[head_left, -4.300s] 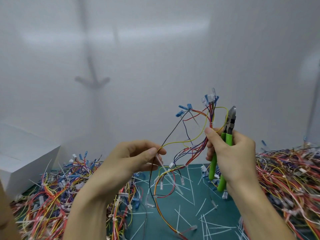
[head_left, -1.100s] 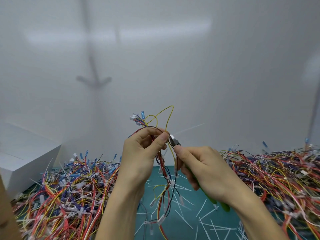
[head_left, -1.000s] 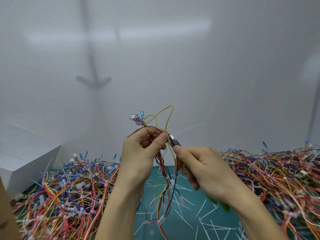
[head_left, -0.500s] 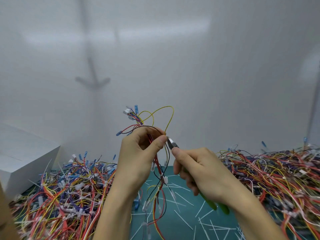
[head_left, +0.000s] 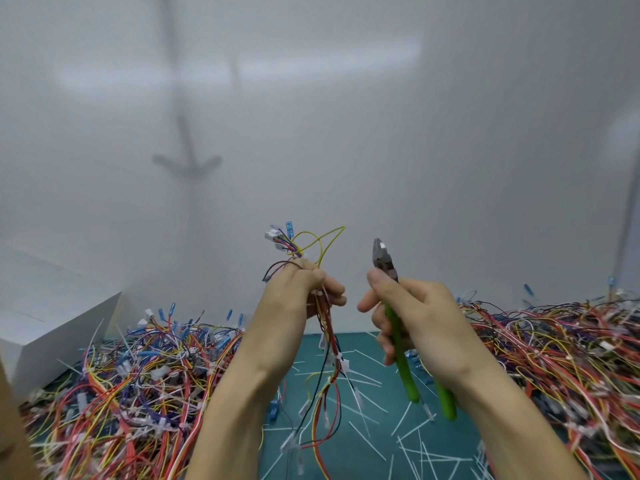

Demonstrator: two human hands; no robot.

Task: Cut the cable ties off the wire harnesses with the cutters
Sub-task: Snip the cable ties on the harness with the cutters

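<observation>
**Harness up, cutters standing off**

The wire harness (head_left: pixel 327 336) hung in mid-air above the teal mat (head_left: pixel 363 445). It was bunched in the left hand (head_left: pixel 299 294), whose fingers were curled tight round the bundle just below its connectors, and the loose tails dangled down towards the mat. That hold looked chosen to keep the bundle taut and turned to the eye.

Just beside it, apart and not touching, the right hand (head_left: pixel 415 313) was wrapped round the 2 green handles of the cutters (head_left: pixel 407 379), nose pointing up and jaws seemingly together. My read: a pause to hunt for the next tie, with the blade kept off the wires.

A white speck by the left thumb might have been a tie, but it was too small to tell.

Below, cut ties (head_left: pixel 367 375) littered the mat. 2 heaps of harnesses flanked it, the left heap (head_left: pixel 138 375) and the right heap (head_left: pixel 554 358). Plenty left to do, I'd say.
</observation>
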